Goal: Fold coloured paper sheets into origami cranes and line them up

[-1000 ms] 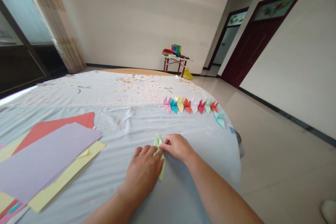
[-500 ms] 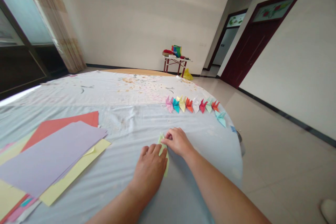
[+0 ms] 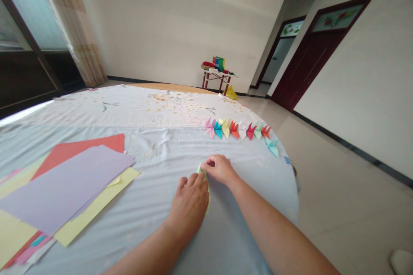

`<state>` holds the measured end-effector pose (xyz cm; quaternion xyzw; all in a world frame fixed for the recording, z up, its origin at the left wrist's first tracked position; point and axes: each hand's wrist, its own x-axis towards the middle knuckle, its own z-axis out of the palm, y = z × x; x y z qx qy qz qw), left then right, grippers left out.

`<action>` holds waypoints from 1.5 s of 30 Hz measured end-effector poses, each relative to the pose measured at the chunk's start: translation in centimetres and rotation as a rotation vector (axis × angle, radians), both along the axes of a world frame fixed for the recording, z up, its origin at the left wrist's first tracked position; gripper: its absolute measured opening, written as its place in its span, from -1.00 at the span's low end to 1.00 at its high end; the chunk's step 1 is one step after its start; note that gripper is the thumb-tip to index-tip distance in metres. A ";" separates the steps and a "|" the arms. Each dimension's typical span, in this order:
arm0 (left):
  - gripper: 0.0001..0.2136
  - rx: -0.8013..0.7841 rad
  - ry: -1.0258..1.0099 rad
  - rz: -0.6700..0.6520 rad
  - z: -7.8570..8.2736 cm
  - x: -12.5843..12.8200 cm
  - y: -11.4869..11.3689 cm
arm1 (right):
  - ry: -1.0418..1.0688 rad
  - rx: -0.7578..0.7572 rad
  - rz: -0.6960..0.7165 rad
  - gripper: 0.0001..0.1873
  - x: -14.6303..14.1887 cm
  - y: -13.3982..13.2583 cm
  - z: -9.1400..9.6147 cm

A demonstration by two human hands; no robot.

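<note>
Through the head camera I look at a round table [image 3: 141, 87], whose bare wood shows at the far edge. Over it lies a cloth [image 3: 238, 232], pale blue in the near part and white with flower print in the far part. Behind are a plain wall [image 3: 161, 21], a small side table [image 3: 214, 74], a yellow bag [image 3: 230, 93] on the floor and, to the right, a dark red door [image 3: 311, 58].

The pile of coloured sheets [image 3: 74, 184] is cut by the left edge of my view, and both forearms by the lower edge. I cannot make out well the goods upon the side table. The left hand [image 3: 190, 200] hides most of the green folded paper [image 3: 209, 202].

This paper is on the cloth, nearer than the row of paper birds [image 3: 242, 130]. It looks light green, narrow and long, with a pointed far end. The left hand lies flat over it, fingers stretched out; the right hand [image 3: 221, 169] is narrow, thumb and forefinger pinching the paper near its tip.
</note>
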<state>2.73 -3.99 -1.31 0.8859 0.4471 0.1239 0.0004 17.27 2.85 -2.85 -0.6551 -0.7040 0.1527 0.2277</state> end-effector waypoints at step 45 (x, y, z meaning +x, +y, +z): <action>-0.79 -0.012 0.014 0.006 -1.7 0.3 -0.1 | 0.024 -0.001 0.067 -0.78 -0.3 0.9 0.2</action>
